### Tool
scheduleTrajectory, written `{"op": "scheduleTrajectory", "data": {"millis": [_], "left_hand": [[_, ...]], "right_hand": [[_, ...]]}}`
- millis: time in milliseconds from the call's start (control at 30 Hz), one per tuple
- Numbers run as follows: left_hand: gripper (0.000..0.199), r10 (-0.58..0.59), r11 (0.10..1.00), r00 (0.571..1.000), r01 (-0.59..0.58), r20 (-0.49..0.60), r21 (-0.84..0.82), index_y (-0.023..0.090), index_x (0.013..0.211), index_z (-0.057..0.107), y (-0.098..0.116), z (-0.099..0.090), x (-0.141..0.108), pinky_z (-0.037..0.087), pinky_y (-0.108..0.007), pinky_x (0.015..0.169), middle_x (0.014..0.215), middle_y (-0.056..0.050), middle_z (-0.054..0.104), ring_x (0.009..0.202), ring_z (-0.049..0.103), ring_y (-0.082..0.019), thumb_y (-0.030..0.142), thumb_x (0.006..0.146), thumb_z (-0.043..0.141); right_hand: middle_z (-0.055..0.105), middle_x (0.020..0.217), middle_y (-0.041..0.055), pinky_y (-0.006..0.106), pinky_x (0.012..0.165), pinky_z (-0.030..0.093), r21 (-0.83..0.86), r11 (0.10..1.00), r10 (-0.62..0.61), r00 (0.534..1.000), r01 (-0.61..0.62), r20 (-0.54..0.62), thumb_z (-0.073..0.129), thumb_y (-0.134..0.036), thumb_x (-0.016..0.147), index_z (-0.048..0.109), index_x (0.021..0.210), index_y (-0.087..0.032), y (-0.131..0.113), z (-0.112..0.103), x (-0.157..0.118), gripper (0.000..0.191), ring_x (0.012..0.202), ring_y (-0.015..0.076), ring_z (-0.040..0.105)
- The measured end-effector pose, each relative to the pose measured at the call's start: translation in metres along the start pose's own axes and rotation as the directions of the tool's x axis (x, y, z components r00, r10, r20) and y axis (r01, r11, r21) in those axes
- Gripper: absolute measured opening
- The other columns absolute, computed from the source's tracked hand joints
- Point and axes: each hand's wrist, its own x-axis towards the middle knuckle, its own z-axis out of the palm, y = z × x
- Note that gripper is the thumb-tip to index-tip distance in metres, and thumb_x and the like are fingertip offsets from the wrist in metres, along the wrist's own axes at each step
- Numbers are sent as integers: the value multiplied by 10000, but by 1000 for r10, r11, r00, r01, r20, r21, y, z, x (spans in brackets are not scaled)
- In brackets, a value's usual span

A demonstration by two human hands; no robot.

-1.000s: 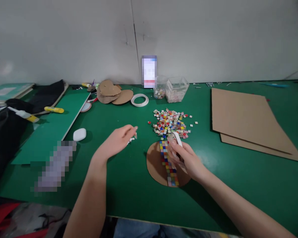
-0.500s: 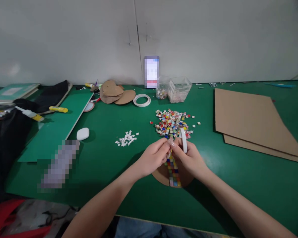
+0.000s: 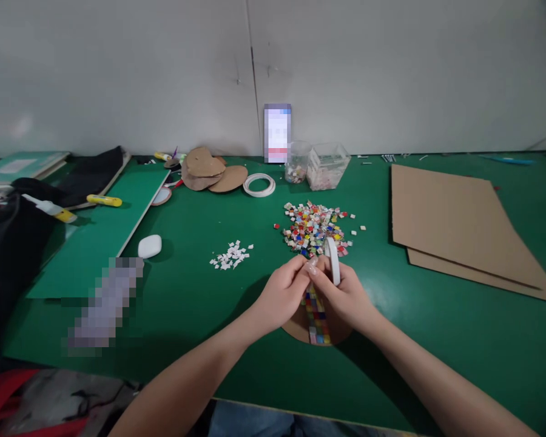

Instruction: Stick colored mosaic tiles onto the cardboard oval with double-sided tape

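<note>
The hands hide the top of the round brown cardboard (image 3: 295, 325). The upright phone's screen (image 3: 277, 128) is too blurry to read.

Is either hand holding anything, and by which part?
The right hand holds the white tape roll by its lower part; whether the left hand grips anything is hidden.

Both hands (image 3: 307, 291) together, fingertips meeting.

The bench (image 3: 186, 328) is smooth, faintly glossy green. The stacked sheets (image 3: 441, 209) at its right edge are matt cardboard.
</note>
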Motion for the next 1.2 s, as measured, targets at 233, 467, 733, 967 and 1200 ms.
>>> {"op": "scheduleTrajectory", "data": {"millis": [233,467,733,967,1200], "left_hand": [[328,86,986,996,-81,-31,143,191,641,355,9,-9,2,281,-232,506,567,48,355,523,333,-89,407,888,359],[373,76,963,996,-62,-46,264,189,608,353,17,-15,-2,284,-237,505,534,53,347,490,350,-90,416,904,325],[371,155,698,961,58,-230,714,164,554,489,-15,4,-31,347,-323,709,735,-32,483,771,450,-177,293,887,390],[284,156,510,967,94,-199,855,170,661,560,-25,22,-35,313,-342,681,766,-48,514,791,444,-202,208,880,383],[269,142,458,970,111,-196,882,168,704,550,-21,27,-35,314,-349,683,762,-48,498,779,443,-203,166,879,345]], "right_hand": [[334,521,-51,236,444,262,2,998,59,996,-59,-60,442,-450,867,378,591,-200,6,-2,0,378,472,93,281],[360,478,-41,235,412,250,-29,995,87,962,-97,-259,429,-468,864,449,577,-188,20,-6,8,401,438,94,317],[367,474,-42,243,449,263,-196,979,10,972,-57,-234,402,-474,872,440,576,-190,33,3,7,411,446,99,337],[345,445,-50,230,406,251,-54,996,54,950,-74,-307,397,-489,868,463,573,-189,37,2,11,426,405,94,322],[372,473,-40,230,417,269,-50,996,52,951,-71,-306,384,-485,872,451,571,-187,37,3,11,429,424,93,344]]}}
